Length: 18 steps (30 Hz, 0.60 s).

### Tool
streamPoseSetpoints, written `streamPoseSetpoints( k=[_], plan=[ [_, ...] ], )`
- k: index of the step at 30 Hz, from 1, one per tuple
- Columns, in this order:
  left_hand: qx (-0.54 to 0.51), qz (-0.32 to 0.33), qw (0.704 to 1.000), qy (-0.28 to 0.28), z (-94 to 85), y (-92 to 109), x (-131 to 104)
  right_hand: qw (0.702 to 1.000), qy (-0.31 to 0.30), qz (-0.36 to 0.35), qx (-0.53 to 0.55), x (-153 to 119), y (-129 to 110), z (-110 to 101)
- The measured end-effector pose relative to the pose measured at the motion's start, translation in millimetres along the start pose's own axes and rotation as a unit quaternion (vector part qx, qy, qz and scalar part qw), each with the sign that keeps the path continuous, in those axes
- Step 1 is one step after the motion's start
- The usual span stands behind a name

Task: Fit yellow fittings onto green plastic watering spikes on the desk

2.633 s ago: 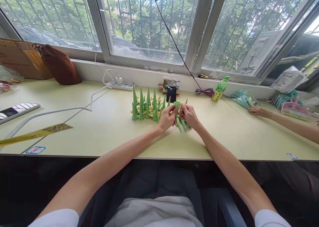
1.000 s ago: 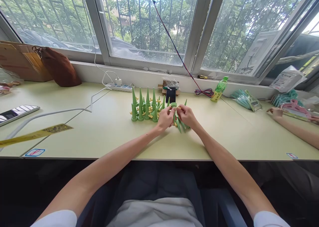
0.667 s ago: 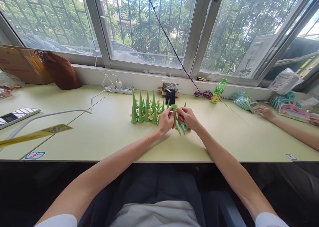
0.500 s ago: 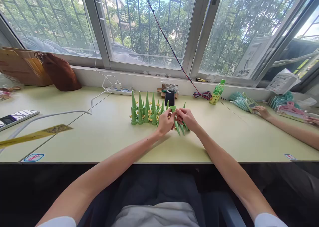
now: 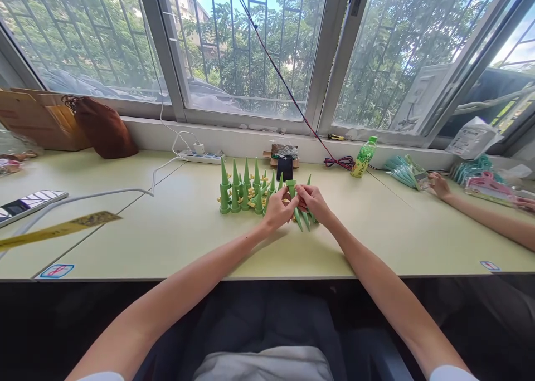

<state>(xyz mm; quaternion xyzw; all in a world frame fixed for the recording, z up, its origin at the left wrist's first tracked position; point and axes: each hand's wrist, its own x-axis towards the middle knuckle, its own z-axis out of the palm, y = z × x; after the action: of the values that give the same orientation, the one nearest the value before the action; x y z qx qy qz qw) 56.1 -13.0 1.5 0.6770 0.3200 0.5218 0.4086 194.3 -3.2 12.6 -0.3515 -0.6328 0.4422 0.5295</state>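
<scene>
Between my two hands is a green plastic spike [image 5: 291, 186], its wide collar end up. My left hand [image 5: 277, 207] has its fingers closed around it. My right hand [image 5: 314, 203] pinches at its right side; the fingertips partly hide what they grip. Several loose green cones [image 5: 298, 220] lie on the table just below and behind my right hand, points toward me. To the left of my hands, several green cones [image 5: 224, 197] with small yellow pieces [image 5: 252, 197] stand upright in a cluster, partly covered by my left hand.
A dark pouch [image 5: 285, 168] and a green-capped bottle [image 5: 363, 157] stand near the window. A power strip [image 5: 200, 156] and white cable [image 5: 104, 191] lie left. A phone [image 5: 31, 203] rests farther left. At right, another person's hand [image 5: 439, 186] touches a bagged teal bundle [image 5: 403, 172].
My fingers shift slightly around the green spike, and it stays between both hands. The view tilts a little. At right, the other person's hand has lifted slightly off the bundle's edge.
</scene>
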Motion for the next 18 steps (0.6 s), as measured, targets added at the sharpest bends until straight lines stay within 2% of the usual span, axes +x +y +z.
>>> streamPoseSetpoints(
  k=[10, 18],
  plan=[
    [-0.002, -0.010, 1.000, -0.015, 1.7, 0.4, -0.3, 0.999, 0.037, -0.008, -0.019, 2.0, 5.8, 1.7],
    [0.020, -0.007, 1.000, -0.003, 0.6, -0.8, 0.7, 1.000, 0.004, -0.018, 0.008, 3.4, 14.9, -0.7]
  ],
)
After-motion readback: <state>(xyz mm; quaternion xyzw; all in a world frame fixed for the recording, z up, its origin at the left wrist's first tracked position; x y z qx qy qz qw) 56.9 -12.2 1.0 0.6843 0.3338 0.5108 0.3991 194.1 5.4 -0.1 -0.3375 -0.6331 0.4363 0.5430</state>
